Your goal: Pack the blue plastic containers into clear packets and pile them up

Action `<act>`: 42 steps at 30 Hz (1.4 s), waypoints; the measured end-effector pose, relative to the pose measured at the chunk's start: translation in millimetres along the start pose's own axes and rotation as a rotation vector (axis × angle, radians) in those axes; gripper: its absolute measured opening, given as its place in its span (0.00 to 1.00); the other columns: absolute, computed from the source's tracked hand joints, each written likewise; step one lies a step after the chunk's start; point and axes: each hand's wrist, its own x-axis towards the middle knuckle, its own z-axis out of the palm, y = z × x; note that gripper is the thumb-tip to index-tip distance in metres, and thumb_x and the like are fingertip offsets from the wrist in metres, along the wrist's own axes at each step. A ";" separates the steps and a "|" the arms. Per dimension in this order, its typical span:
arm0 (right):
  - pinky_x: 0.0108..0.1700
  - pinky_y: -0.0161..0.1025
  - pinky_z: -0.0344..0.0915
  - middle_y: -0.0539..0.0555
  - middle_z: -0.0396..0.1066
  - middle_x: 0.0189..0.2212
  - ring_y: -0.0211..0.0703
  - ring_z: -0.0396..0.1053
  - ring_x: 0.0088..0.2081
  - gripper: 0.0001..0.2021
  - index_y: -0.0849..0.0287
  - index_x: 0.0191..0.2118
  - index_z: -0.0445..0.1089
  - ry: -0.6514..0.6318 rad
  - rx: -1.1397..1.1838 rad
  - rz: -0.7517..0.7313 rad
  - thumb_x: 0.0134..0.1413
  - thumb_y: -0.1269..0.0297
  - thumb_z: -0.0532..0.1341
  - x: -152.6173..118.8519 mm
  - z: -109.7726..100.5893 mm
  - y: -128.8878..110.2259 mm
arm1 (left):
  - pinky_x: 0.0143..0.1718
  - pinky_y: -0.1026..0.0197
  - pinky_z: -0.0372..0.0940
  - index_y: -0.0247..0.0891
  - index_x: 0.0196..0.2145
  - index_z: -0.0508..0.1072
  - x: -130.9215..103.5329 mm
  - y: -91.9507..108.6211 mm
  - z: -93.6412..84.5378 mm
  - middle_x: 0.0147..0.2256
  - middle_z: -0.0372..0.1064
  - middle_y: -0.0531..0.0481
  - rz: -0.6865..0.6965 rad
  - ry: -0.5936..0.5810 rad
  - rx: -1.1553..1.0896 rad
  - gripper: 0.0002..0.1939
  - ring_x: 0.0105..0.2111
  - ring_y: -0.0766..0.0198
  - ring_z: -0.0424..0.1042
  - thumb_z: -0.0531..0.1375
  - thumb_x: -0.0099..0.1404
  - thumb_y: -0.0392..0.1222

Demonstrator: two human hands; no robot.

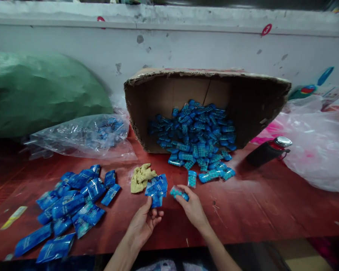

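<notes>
Between thumb and fingers, my left hand [144,223] grips a flat blue printed pouch [157,189] above the red table. To its right, my right hand [192,206] is closed on a small clear packet of light-blue balls [175,192]; part of the packet is hidden by the fingers. The pouch and the packet are apart. Behind my left hand lies a crumpled yellow cloth [141,177]. A single similar packet [191,178] rests just beyond my right hand. Many more blue packets [199,131] spill out of a tipped cardboard box [248,113].
Several blue pouches [70,203] lie piled at left, beside a yellow cutter [14,217]. Behind them are a clear plastic bag [81,135] and a large green sack [42,94]. A dark bottle [267,151] and white plastic bags [319,150] stand at right.
</notes>
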 end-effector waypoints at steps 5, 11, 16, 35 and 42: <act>0.32 0.33 0.65 0.50 0.70 0.36 0.38 0.68 0.31 0.15 0.56 0.45 0.65 -0.060 0.351 0.067 0.49 0.63 0.57 -11.0 -2.6 -23.0 | 0.18 0.67 0.66 0.34 0.21 0.64 1.4 -2.6 1.1 0.11 0.62 0.55 0.071 -0.018 0.012 0.11 0.18 0.65 0.70 0.57 0.57 0.41; 0.43 0.36 0.62 0.51 0.70 0.37 0.41 0.66 0.39 0.14 0.56 0.43 0.68 -0.082 0.297 -0.044 0.48 0.67 0.58 -19.7 1.4 -26.2 | 0.19 0.66 0.66 0.34 0.20 0.65 4.5 -3.8 0.5 0.12 0.63 0.54 0.085 -0.055 0.000 0.12 0.18 0.64 0.70 0.59 0.55 0.44; 0.43 0.34 0.61 0.51 0.68 0.37 0.40 0.66 0.39 0.13 0.56 0.44 0.67 -0.079 0.295 -0.103 0.50 0.67 0.57 -17.9 -0.9 -27.8 | 0.20 0.65 0.66 0.34 0.20 0.64 3.8 -2.7 -0.3 0.11 0.62 0.55 0.101 -0.055 0.014 0.12 0.18 0.64 0.70 0.60 0.53 0.44; 0.41 0.34 0.61 0.51 0.63 0.36 0.39 0.64 0.39 0.14 0.51 0.44 0.69 -0.198 0.239 -0.223 0.52 0.70 0.56 -20.5 -0.3 -20.1 | 0.22 0.64 0.67 0.34 0.23 0.67 -0.8 1.9 3.2 0.15 0.66 0.55 0.210 -0.111 -0.018 0.14 0.17 0.71 0.64 0.66 0.44 0.44; 0.36 0.34 0.62 0.51 0.65 0.34 0.38 0.64 0.34 0.14 0.53 0.44 0.69 -0.200 0.332 -0.101 0.49 0.67 0.58 -19.8 2.3 -19.5 | 0.26 0.67 0.64 0.34 0.24 0.71 3.4 2.7 -4.0 0.19 0.68 0.55 0.419 -0.088 0.154 0.13 0.20 0.70 0.66 0.65 0.44 0.46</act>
